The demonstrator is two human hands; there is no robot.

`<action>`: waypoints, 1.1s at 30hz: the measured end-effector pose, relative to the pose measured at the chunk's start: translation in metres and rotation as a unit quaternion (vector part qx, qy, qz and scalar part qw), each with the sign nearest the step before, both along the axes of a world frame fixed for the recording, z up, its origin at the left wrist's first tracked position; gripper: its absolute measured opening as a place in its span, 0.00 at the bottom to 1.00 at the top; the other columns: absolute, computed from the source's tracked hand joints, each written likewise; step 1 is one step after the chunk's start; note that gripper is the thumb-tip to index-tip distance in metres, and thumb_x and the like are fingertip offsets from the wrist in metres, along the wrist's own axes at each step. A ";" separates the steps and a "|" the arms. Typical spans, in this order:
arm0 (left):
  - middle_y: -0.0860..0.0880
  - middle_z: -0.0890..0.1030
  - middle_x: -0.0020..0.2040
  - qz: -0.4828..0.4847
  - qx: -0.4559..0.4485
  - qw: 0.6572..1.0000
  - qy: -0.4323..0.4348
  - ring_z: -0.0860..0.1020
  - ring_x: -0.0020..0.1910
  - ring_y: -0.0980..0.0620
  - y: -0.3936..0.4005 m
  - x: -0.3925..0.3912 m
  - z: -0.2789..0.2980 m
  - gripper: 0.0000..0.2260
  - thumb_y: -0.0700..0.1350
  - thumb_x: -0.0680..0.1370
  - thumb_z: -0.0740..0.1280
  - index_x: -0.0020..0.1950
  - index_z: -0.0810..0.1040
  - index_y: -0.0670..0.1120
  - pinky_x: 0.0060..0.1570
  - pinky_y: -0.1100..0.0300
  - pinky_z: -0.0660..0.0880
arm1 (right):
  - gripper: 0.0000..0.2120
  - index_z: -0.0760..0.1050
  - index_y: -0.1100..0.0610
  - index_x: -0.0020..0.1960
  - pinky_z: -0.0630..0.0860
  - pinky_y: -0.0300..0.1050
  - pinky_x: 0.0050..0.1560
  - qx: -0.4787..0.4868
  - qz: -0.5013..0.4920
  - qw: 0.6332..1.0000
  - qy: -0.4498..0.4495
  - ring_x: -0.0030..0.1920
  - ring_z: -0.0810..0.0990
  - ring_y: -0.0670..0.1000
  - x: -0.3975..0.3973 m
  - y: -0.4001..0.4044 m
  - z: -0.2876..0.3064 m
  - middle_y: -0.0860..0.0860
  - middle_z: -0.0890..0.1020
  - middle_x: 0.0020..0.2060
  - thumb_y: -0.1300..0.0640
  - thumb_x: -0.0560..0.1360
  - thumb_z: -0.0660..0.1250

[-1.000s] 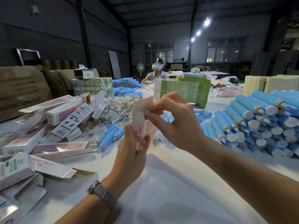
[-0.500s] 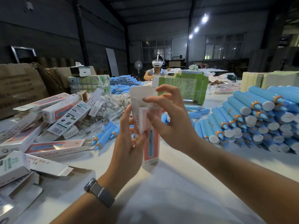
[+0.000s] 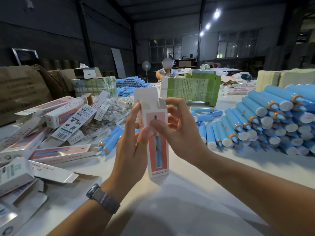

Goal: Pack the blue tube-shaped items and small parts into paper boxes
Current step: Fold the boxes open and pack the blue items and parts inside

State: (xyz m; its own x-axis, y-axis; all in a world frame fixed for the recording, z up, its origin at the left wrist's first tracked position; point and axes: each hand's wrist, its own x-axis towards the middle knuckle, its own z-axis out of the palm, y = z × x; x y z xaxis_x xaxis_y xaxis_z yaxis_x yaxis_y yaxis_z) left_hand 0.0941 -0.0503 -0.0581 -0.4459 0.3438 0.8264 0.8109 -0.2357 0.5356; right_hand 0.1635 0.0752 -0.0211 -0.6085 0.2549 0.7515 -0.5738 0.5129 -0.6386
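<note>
I hold a white and pink paper box upright above the white table, its top flap standing open. My left hand grips its left side, thumb on the front. My right hand pinches the upper part from the right, thumb on the front panel. A big stack of blue tubes with orange collars and white caps lies to the right. A few loose blue tubes lie left of the box. Small parts in clear bags are heaped behind my left hand.
Several packed and flat paper boxes are piled on the left. Green cartons stand behind the box, brown cardboard cases at far left. Another person sits across the table beside more blue tubes.
The flat box has been opened into shape and turned upright, its bottom end now lower toward the table. Both hands shifted their hold from the top edge to its sides.
</note>
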 end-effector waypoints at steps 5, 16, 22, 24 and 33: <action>0.60 0.80 0.51 -0.033 0.000 0.999 -0.022 0.84 0.49 0.53 -0.002 0.002 0.004 0.22 0.46 0.83 0.57 0.69 0.63 0.72 0.45 0.57 0.82 | 0.19 0.67 0.43 0.55 0.81 0.56 0.46 0.008 0.006 1.000 0.010 0.43 0.84 0.55 0.001 0.002 0.003 0.48 0.84 0.47 0.58 0.73 0.73; 0.45 0.79 0.51 -0.068 0.012 0.997 -0.041 0.82 0.47 0.54 0.000 0.003 0.006 0.16 0.44 0.82 0.60 0.66 0.66 0.61 0.45 0.55 0.81 | 0.18 0.69 0.41 0.56 0.80 0.47 0.40 0.070 0.021 0.997 0.030 0.40 0.82 0.56 0.003 0.012 0.003 0.50 0.82 0.48 0.54 0.72 0.73; 0.44 0.79 0.50 -0.113 -0.004 0.990 -0.082 0.80 0.49 0.39 -0.006 0.004 0.015 0.17 0.44 0.81 0.61 0.59 0.70 0.68 0.49 0.38 0.81 | 0.12 0.72 0.41 0.56 0.79 0.45 0.41 0.070 0.052 0.996 0.010 0.41 0.82 0.55 0.001 0.021 0.002 0.46 0.82 0.46 0.48 0.74 0.69; 0.46 0.80 0.50 -0.115 -0.013 0.990 -0.082 0.79 0.51 0.38 -0.007 0.003 0.016 0.16 0.45 0.80 0.61 0.58 0.69 0.68 0.49 0.40 0.81 | 0.10 0.73 0.41 0.57 0.79 0.52 0.42 0.081 0.059 0.995 0.014 0.41 0.81 0.52 0.001 0.024 0.003 0.47 0.81 0.46 0.48 0.77 0.66; 0.47 0.80 0.50 -0.098 -0.010 0.992 -0.078 0.79 0.47 0.37 -0.010 0.001 0.017 0.11 0.50 0.80 0.61 0.57 0.68 0.66 0.45 0.33 0.78 | 0.05 0.73 0.46 0.53 0.80 0.49 0.44 0.088 0.071 0.993 -0.015 0.44 0.80 0.46 0.004 0.024 0.010 0.37 0.80 0.47 0.50 0.77 0.64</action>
State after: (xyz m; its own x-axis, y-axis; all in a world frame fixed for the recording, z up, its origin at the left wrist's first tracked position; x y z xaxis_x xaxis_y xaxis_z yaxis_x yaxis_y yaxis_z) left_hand 0.0952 -0.0601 -0.0408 -0.4913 0.4517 0.7448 0.6576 -0.3683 0.6572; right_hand 0.1675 0.0987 -0.0109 -0.6525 0.0307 0.7572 -0.6301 0.5332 -0.5645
